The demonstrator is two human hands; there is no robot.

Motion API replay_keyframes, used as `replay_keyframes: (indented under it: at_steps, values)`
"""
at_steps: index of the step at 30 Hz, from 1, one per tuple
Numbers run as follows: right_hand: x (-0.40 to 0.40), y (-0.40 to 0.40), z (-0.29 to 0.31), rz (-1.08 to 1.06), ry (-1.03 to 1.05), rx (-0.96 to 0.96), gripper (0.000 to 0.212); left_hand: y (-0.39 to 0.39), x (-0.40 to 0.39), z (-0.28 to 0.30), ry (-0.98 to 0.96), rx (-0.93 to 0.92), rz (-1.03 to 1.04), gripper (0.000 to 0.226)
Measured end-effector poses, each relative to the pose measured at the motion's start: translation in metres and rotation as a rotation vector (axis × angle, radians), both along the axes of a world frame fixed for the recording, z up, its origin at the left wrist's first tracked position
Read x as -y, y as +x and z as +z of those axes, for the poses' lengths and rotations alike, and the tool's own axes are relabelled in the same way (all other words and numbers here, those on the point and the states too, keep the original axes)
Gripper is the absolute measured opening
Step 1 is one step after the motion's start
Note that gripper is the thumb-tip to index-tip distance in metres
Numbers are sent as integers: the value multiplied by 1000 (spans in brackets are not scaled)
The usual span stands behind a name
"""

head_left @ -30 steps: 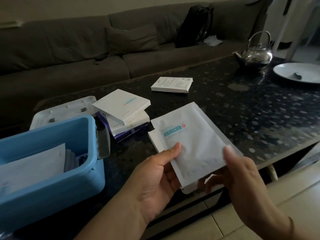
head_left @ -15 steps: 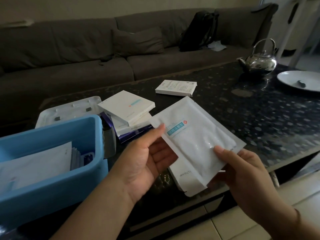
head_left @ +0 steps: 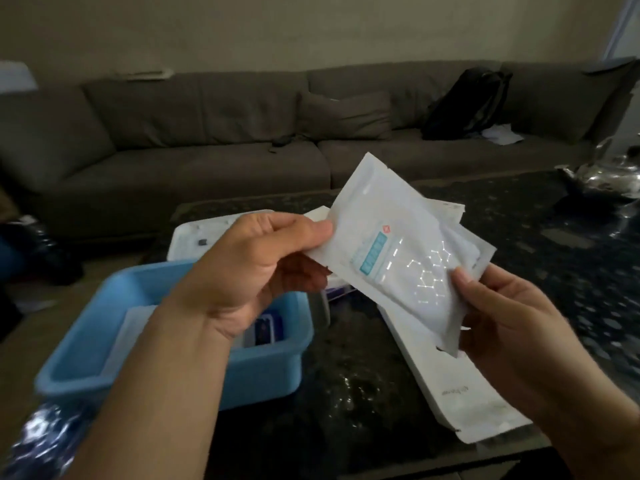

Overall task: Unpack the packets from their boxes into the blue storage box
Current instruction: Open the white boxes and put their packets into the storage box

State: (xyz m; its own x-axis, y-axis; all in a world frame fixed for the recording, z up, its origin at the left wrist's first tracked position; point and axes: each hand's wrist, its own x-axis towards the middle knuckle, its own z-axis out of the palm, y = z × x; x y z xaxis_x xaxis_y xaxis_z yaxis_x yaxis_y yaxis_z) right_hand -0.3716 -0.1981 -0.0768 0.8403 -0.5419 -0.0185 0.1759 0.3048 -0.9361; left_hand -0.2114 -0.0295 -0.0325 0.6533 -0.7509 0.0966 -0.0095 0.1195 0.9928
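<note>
Now the left hand (head_left: 263,268) pinches the top packet (head_left: 408,258) by its near-left edge, thumb over fingers, and draws it toward nine o'clock. The right hand (head_left: 512,337) has its fingers curled around the opened white box (head_left: 460,393), with more packets fanned behind the top one at about two o'clock. The blue storage box (head_left: 104,372) sits on the dark table (head_left: 363,393) at eight o'clock, already holding a few packets.

The risk, by the look of it, lies in that light edge pinch: the glossy packet could slide free over the table before it reaches the storage box, or drag the loose packets behind it out of the carton.

Compared with half a second earlier, the packet has tipped up and come further out of the box, the left hand has shifted from cradling it underneath to pinching its edge, and the view has swung left, blurring the scene.
</note>
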Motion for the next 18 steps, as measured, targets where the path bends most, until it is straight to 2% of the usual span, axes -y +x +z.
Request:
replay_keyframes:
  at_steps: [3,6,8,12,14,16,18]
  values:
    - [-17,23,21,119,-34,-64,28,24,-33,7,-23,-14,11,21]
    - [-33,56,41,219,-151,-187,28,45,-67,15,-31,66,104,22]
    - [-47,79,53,283,-242,-299,21,58,-86,14,-16,89,235,24]
    - [-75,124,62,389,-369,-516,14,87,-108,1,103,133,652,11]
    - [-89,141,59,421,-399,-600,11,97,-118,-2,111,152,870,16]
    - [-101,155,51,454,-385,-647,12,102,-127,0,64,137,959,19]
    - [-110,164,41,490,-363,-688,14,103,-133,1,13,85,934,19]
